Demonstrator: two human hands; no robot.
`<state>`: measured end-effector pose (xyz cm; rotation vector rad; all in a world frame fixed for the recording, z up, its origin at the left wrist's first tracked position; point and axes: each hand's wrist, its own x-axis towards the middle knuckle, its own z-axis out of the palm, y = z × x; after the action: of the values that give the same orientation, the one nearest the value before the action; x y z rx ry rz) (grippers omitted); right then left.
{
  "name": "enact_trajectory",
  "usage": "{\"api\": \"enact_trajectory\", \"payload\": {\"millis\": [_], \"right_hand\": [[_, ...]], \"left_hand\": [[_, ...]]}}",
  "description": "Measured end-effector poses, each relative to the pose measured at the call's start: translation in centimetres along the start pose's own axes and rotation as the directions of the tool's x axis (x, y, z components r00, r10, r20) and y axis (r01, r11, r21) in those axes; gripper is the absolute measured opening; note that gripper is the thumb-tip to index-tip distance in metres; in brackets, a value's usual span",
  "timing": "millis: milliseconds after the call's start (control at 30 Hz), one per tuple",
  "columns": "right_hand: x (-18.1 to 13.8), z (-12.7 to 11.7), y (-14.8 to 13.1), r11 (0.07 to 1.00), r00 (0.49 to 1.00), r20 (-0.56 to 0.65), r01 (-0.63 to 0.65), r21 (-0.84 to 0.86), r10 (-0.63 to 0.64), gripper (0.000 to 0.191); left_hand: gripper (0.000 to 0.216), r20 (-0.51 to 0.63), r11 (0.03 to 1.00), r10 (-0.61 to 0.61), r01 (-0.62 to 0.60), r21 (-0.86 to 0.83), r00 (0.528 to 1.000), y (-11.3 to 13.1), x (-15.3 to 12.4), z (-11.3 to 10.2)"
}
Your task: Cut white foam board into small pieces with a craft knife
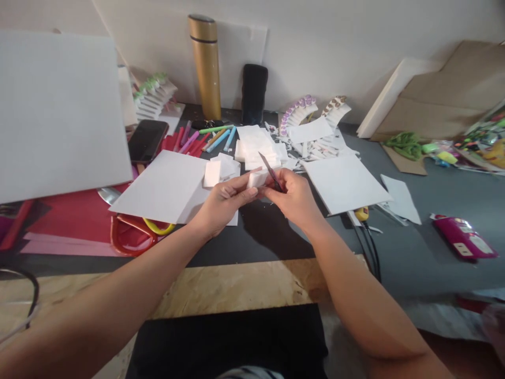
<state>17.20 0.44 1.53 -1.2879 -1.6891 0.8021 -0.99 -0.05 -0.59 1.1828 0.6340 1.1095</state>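
Just above the desk, my left hand pinches a small folded white piece, perhaps paper or thin foam, between thumb and fingers. My right hand is closed around a slim dark craft knife, its pointed blade tilting up and to the left beside the white piece. Right-hand fingertips also reach the piece's right edge. Behind both hands lies a stack of white sheets. A small white block rests on white sheets beyond my left hand.
White boards flank my hands, one at left and one at right. Farther back stand a gold flask and a black phone-like object. Colored sticks, white scraps and a magenta packet lie about.
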Motion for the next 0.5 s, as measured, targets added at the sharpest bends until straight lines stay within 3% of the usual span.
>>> {"api": "enact_trajectory", "payload": {"millis": [300, 433, 500], "right_hand": [[0.01, 0.06, 0.20, 1.000, 1.000, 0.020, -0.017, 0.000, 0.017, 0.014], [0.14, -0.34, 0.00, 0.993, 0.999, 0.013, -0.052, 0.103, 0.051, 0.018], [0.45, -0.83, 0.08, 0.985, 0.995, -0.063, -0.067, 0.157, 0.078, 0.020]], "left_hand": [[0.041, -0.005, 1.000, -0.004, 0.004, 0.001, 1.000, 0.24, 0.07, 0.14], [0.032, -0.037, 0.986, -0.084, 0.078, -0.145, 0.996, 0.31, 0.19, 0.13], [0.022, -0.082, 0.961, -0.169, 0.145, -0.236, 0.982, 0.44, 0.26, 0.04]]}}
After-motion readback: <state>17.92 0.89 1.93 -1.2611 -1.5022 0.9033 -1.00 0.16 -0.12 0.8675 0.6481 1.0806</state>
